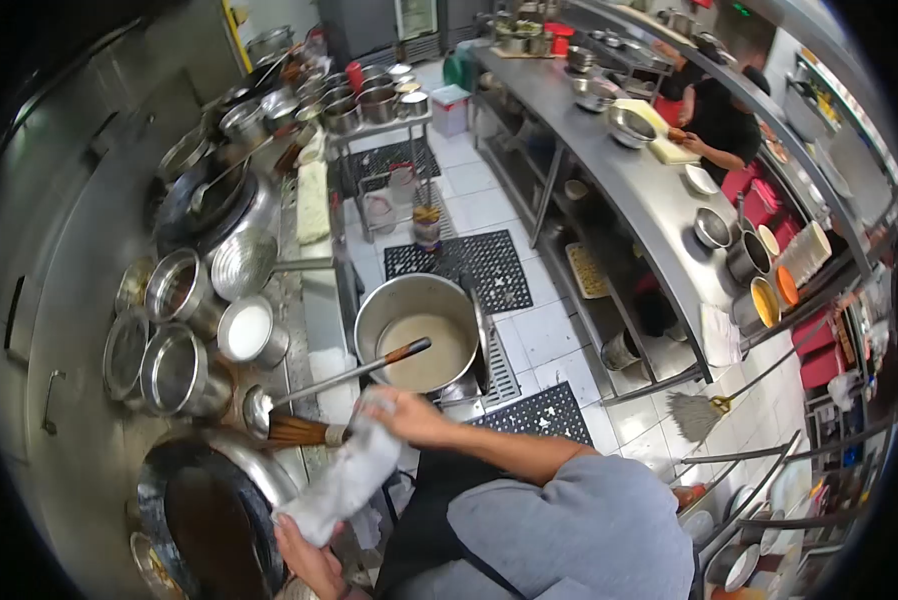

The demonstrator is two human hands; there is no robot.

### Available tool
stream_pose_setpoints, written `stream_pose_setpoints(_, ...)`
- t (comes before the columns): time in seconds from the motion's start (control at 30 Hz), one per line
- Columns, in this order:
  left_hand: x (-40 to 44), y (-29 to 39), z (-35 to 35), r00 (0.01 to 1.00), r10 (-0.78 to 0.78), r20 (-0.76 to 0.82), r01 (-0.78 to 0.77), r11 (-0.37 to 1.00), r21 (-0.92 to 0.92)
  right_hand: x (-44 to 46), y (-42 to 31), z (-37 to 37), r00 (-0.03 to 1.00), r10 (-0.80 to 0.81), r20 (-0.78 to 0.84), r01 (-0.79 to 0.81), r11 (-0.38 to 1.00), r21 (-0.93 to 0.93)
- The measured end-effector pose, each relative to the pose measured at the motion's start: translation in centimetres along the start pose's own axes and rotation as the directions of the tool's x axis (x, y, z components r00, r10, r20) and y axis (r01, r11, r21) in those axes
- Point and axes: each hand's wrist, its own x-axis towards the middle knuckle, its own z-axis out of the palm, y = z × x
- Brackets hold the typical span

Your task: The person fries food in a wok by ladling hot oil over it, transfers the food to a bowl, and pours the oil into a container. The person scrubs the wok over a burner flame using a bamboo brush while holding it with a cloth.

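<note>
A crumpled whitish cloth [344, 485] is stretched between my two hands. My right hand [409, 415] grips its upper end, close to the front rim of a large steel pot [369, 318] holding pale liquid. My left hand [309, 555] is closed on the lower end, beside a dark wok [159, 500] with dark liquid. A ladle [354, 377] with a dark handle end lies between the counter and the pot's rim. Beneath it, a bamboo brush [297, 431] is near the cloth.
Steel pots [174, 370] and a perforated strainer [245, 264] crowd the stove on the left. Another wok [184, 205] is further back. Black mats [509, 260] lie on the tiled floor. At the long steel counter [569, 130], another person [724, 135] works with their hands.
</note>
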Motion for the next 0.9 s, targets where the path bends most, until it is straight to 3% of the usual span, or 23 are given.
stream_pose_setpoints(0.03,1.8,-2.4,-2.2,0.881,0.450,0.147,-0.471,0.804,0.362,0.5,-1.8,-1.5,0.994,0.003,-0.111,-0.015,0.994,-0.109)
stream_pose_setpoints(0.07,2.7,-2.7,-2.5,0.962,0.234,0.137,-0.243,0.969,0.050,1.6,-0.3,-2.8,0.988,-0.089,-0.123,0.064,0.979,-0.193)
stream_pose_setpoints(0.1,3.5,-3.0,-2.7,0.993,0.007,0.120,0.026,0.962,-0.272,2.2,-2.5,-4.4,0.982,-0.185,-0.045,0.164,0.940,-0.299)
stream_pose_setpoints(0.13,4.1,-3.5,-2.4,0.983,-0.027,0.179,0.081,0.951,-0.300,2.5,-4.6,-4.9,0.994,-0.090,-0.059,0.079,0.983,-0.167)
stream_pose_setpoints(0.17,4.3,-3.7,-1.5,0.980,-0.104,0.168,0.155,0.933,-0.326,3.4,-5.7,-5.0,0.959,-0.267,-0.095,0.251,0.956,-0.153)
stream_pose_setpoints(0.2,4.6,-3.8,-0.7,0.981,-0.123,0.149,0.160,0.949,-0.273,4.0,-6.9,-5.1,0.963,-0.257,-0.078,0.241,0.955,-0.174)
stream_pose_setpoints(0.23,5.1,-4.3,-0.2,0.969,-0.137,0.207,0.203,0.916,-0.345,4.4,-8.0,-5.1,0.966,-0.250,-0.068,0.232,0.952,-0.202)
stream_pose_setpoints(0.3,5.8,-5.0,0.2,0.951,-0.162,0.262,0.256,0.889,-0.380,5.5,-9.7,-5.3,0.926,-0.376,0.025,0.365,0.878,-0.308)
stream_pose_setpoints(0.37,6.2,-5.4,0.7,0.925,-0.165,0.342,0.310,0.848,-0.430,6.0,-10.6,-4.5,0.926,-0.376,0.032,0.367,0.880,-0.301)
stream_pose_setpoints(0.47,6.0,-5.1,1.8,0.974,-0.148,0.170,0.207,0.887,-0.412,7.1,-9.8,-3.9,0.941,-0.330,0.078,0.338,0.886,-0.319)
stream_pose_setpoints(0.53,6.1,-5.0,2.5,0.996,-0.043,0.073,0.068,0.923,-0.379,7.5,-9.6,-2.9,0.950,-0.309,-0.037,0.291,0.924,-0.246)
stream_pose_setpoints(0.57,6.7,-5.5,2.0,0.996,0.084,-0.014,-0.085,0.965,-0.246,7.8,-9.5,-2.5,0.951,-0.294,-0.095,0.270,0.940,-0.208)
stream_pose_setpoints(0.63,8.0,-5.7,1.2,0.928,0.351,-0.127,-0.344,0.936,0.073,8.7,-8.1,-3.2,0.944,-0.330,0.024,0.320,0.890,-0.326)
stream_pose_setpoints(0.67,8.1,-4.9,1.3,0.860,0.458,-0.226,-0.420,0.886,0.198,9.1,-7.7,-3.8,0.938,-0.324,0.124,0.347,0.861,-0.373)
stream_pose_setpoints(0.73,8.1,-2.6,1.8,0.798,0.562,-0.218,-0.494,0.817,0.297,10.0,-6.2,-4.6,0.872,-0.369,0.321,0.479,0.776,-0.411)
stream_pose_setpoints(0.77,8.1,-1.4,2.1,0.768,0.608,-0.198,-0.527,0.778,0.343,10.2,-5.5,-4.9,0.884,-0.330,0.333,0.450,0.794,-0.408)
stream_pose_setpoints(0.83,8.1,-0.6,0.5,0.869,0.494,0.008,-0.418,0.725,0.547,10.8,-4.6,-5.1,0.904,-0.252,0.345,0.387,0.827,-0.408)
stream_pose_setpoints(0.9,7.9,0.9,1.8,0.896,0.435,0.091,-0.388,0.664,0.639,11.4,-4.0,-5.8,0.919,-0.162,0.358,0.319,0.841,-0.437)
